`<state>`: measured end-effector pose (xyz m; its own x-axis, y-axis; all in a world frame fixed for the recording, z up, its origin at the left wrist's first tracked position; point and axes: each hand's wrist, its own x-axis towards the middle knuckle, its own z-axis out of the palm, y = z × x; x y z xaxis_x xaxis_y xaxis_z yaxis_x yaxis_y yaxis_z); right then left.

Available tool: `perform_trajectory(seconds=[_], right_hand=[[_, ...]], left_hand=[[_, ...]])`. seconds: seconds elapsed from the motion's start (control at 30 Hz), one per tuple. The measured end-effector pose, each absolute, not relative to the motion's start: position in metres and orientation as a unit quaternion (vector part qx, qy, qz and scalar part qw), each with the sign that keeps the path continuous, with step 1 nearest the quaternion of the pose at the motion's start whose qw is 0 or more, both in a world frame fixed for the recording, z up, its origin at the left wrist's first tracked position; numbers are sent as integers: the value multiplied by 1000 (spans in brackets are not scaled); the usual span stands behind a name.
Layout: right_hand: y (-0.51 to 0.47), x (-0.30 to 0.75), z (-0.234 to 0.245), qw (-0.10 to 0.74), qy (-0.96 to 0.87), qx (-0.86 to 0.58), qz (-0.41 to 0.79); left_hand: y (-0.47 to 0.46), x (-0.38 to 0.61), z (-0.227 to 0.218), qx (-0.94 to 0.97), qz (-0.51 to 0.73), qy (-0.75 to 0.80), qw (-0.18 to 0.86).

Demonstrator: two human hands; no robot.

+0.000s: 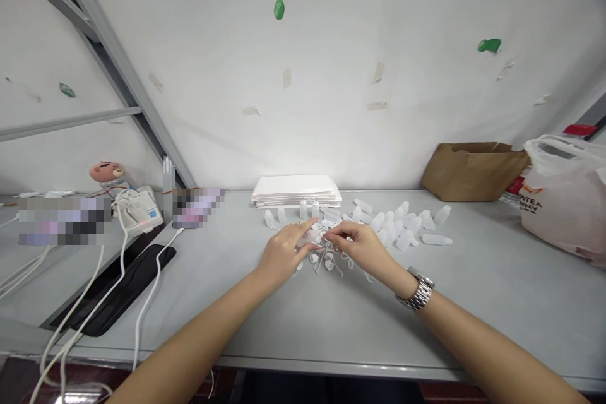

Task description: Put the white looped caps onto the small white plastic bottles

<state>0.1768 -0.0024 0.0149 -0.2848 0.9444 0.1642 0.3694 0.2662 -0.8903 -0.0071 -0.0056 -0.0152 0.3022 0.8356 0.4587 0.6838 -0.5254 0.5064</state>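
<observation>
Left hand (286, 251) is curled narrowly about a small translucent bottle (308, 237), thumb beneath and forefinger stretched along the top. That looks like a way of keeping so light a thing steady just above the desk (293, 322). Right hand (360, 246) meets it from three o'clock, its fingertips (331, 237) pinched close on a small white piece (326, 239) too tiny to name, right at the bottle's end. A fine pinch suits a bit that size. A metal watch (419, 291) sits on that wrist.

Right below the hands, at six o'clock, lies a scatter of small white parts (327, 260), kept within easy reach of either hand. At twelve o'clock a few upright bottles (303, 209) stand in a row before a stack of white sheets (296, 191). At two o'clock a heap of lying bottles (402, 224) sprawls loose, apart from the standing ones, as if the two lots are kept separate.

Farther round at two o'clock a brown paper bag (473, 170) leans on the wall, with a white plastic bag (563, 199) at three. Off at nine o'clock are white cables (142, 309), a black pad (120, 290) and a pink toy (106, 172), well clear of the hands.
</observation>
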Motion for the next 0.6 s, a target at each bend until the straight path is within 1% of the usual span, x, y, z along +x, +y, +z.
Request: perform_trajectory(seconds=[0.13, 0.3, 0.47, 0.6], right_hand=[[-2, 177, 15, 356, -709, -473, 382], [-2, 176, 13, 347, -735, -459, 358], [-1, 177, 14, 373, -743, -444, 333], [-2, 177, 15, 406, -730, -445, 324]], left_hand=[[-6, -7, -15, 805, 346, 474, 89], [-7, -7, -15, 786, 355, 495, 109], [-8, -7, -15, 774, 349, 510, 135], [-7, -7, -17, 785, 358, 494, 109]])
